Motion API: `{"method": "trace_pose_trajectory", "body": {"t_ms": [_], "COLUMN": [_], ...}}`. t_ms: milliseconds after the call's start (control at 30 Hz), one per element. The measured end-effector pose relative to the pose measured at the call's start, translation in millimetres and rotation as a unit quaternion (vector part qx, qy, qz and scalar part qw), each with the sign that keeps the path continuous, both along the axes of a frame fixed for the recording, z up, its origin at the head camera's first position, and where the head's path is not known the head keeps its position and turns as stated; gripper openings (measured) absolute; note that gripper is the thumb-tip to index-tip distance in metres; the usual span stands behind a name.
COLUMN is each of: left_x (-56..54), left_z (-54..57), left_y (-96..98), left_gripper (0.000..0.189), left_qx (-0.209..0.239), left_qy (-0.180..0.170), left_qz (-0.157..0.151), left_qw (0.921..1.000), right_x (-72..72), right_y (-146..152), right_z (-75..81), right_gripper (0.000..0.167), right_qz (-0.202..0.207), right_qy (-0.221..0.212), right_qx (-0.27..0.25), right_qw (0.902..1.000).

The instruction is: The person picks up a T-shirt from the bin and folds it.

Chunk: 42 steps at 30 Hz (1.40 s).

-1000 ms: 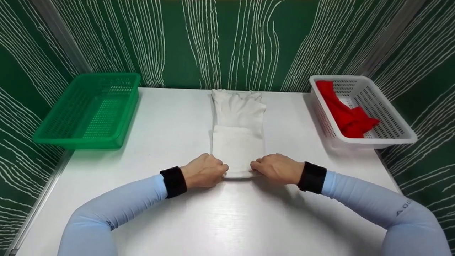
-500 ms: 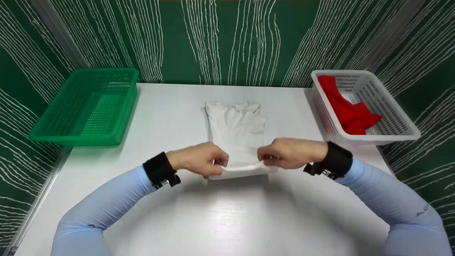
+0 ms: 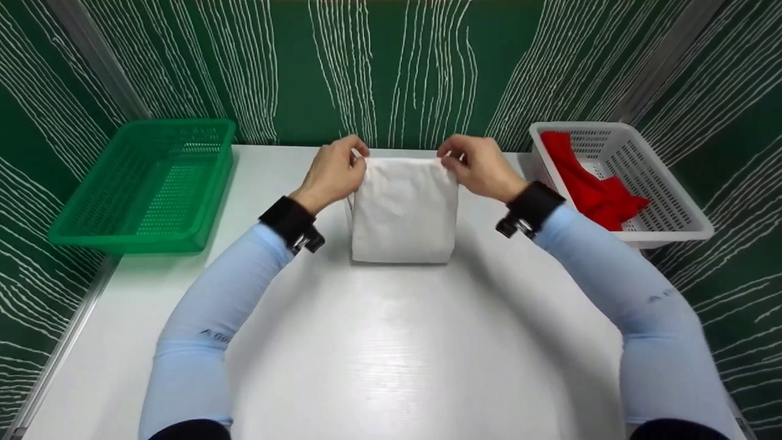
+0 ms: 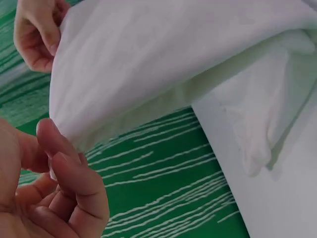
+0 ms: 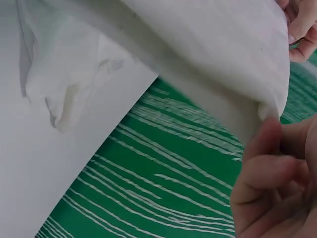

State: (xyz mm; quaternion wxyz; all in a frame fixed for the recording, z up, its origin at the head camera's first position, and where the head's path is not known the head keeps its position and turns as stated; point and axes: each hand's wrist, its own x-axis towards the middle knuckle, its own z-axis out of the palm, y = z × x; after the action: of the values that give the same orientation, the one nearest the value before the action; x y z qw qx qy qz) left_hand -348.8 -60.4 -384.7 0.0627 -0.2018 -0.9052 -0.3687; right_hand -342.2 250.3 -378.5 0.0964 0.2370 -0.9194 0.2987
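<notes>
A white garment [image 3: 404,214], folded into a roughly square shape, lies at the middle of the table toward the back. My left hand [image 3: 336,170] pinches its far left corner between thumb and fingers. At the far right corner, my right hand [image 3: 482,165] pinches the cloth the same way. Both wrist views show the upper layer of white cloth [image 4: 163,54] lifted off the table, stretched between the two hands. Beneath it, a crumpled lower part of the garment [image 5: 64,69] rests on the tabletop.
On the left stands a green plastic basket [image 3: 211,223]. A white basket [image 3: 678,235] at the right holds a red cloth [image 3: 595,183]. The white table [image 3: 391,360] ends at a green wall [image 3: 305,79] with white streaks, close behind the hands.
Both hands have lifted the garment's near edge and carried it away to the back, folding it over. The cloth is now shorter, and its near edge is a smooth fold.
</notes>
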Motion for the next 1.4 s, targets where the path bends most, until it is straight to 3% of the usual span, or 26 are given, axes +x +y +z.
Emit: {"method": "trace_pose_trajectory", "body": {"t_ms": [167, 300, 367, 433, 567, 633, 700, 867, 933, 1200, 1400], "left_x": [-31.1, -44.9, -43.3, -36.2, -20.4, -17.2, -18.6, -28.4, -30.6, -24.6, -13.8], "left_z": [-20.0, -43.4, -59.6, -76.9, -106.8, -116.6, -124.8, -140.7, -144.8, -148.4, -147.7], "left_y": [13.5, 24.1, 29.7, 34.9, 43.9, 47.4, 50.6, 55.1, 55.6, 46.4, 24.4], "left_gripper": [0.028, 0.041, 0.058, 0.079, 0.114, 0.127, 0.135, 0.144, 0.145, 0.148, 0.149], "left_qx": [-0.043, -0.092, -0.131, -0.181, -0.283, -0.311, -0.328, -0.354, -0.354, -0.321, -0.324], "left_qy": [0.001, -0.040, -0.069, -0.091, -0.101, -0.093, -0.089, -0.100, -0.103, -0.136, -0.150], "left_qz": [0.071, 0.095, 0.076, 0.034, -0.059, -0.079, -0.079, -0.057, -0.055, -0.066, -0.066], "left_qw": [0.9965, 0.9903, 0.9861, 0.9786, 0.9520, 0.9427, 0.9372, 0.9280, 0.9281, 0.9351, 0.9316], "right_x": [-36.0, -52.6, -53.5, -50.8, -42.6, -40.3, -38.3, -35.0, -33.6, -23.1, -15.6], "right_y": [-19, -32, -39, -45, -55, -59, -62, -63, -62, -47, -35], "right_z": [-22.0, -47.1, -62.0, -77.8, -104.5, -114.3, -123.5, -148.5, -156.5, -166.2, -170.6], "right_gripper": [0.019, 0.025, 0.032, 0.038, 0.048, 0.058, 0.068, 0.091, 0.096, 0.107, 0.118], "right_qz": [-0.079, -0.124, -0.124, -0.100, -0.025, -0.001, 0.009, 0.024, 0.023, 0.015, 0.007], "right_qy": [-0.022, -0.023, -0.031, -0.038, -0.056, -0.057, -0.063, -0.085, -0.092, -0.116, -0.137], "right_qx": [0.006, 0.049, 0.086, 0.129, 0.189, 0.214, 0.241, 0.293, 0.301, 0.280, 0.271], "right_qw": [0.9966, 0.9907, 0.9880, 0.9859, 0.9801, 0.9752, 0.9686, 0.9521, 0.9491, 0.9528, 0.9527]}}
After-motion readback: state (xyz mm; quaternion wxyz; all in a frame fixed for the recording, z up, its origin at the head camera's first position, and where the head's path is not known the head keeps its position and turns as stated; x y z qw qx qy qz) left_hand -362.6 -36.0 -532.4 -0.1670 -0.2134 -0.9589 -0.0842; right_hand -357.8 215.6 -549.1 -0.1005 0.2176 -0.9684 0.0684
